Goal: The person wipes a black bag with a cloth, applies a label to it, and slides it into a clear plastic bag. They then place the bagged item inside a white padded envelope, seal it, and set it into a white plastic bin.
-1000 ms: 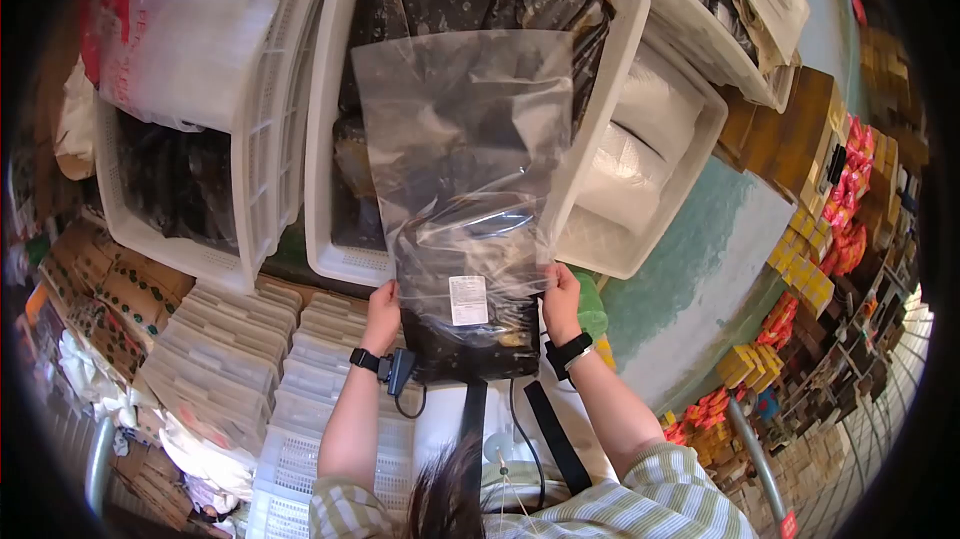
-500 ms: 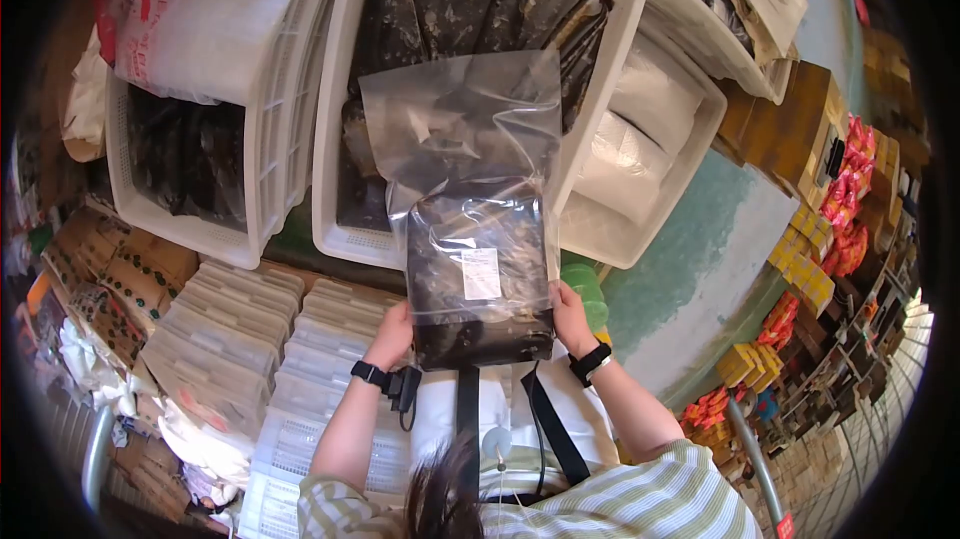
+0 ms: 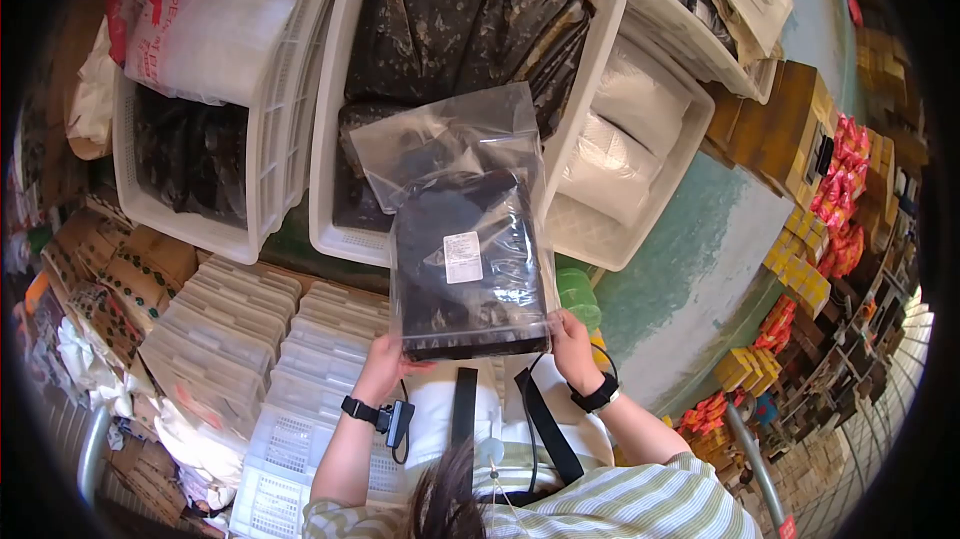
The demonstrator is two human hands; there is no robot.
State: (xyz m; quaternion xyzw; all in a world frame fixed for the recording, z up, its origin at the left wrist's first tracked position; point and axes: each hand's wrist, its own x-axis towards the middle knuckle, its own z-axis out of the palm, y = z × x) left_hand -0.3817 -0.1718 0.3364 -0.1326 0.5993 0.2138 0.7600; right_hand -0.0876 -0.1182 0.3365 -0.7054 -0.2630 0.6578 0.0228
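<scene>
A dark, block-shaped pack (image 3: 475,304) with a white printed label (image 3: 463,257) sits inside a clear plastic bag (image 3: 450,134) in front of me. My left hand (image 3: 380,369) grips the bag's lower left corner, with some fingers under it. My right hand (image 3: 574,349) pinches the lower right corner, thumb on the edge. The bag's loose far end stretches past the pack, over a white crate (image 3: 322,174) of similar dark packs (image 3: 440,29). Whether the bag's near edge is open cannot be made out.
Left of it, another white crate (image 3: 262,139) holds dark packs under a printed plastic bag (image 3: 200,19). To the right, a crate (image 3: 600,257) contains white packages (image 3: 610,164). Stacked clear plastic boxes (image 3: 215,339) stand at lower left. A green round container (image 3: 577,297) is beside my right hand.
The clear bag now covers the pack nearly to its near edge, where a dark strip stuck out before. Its loose far end has slumped to the left, and both hands are slightly lower.
</scene>
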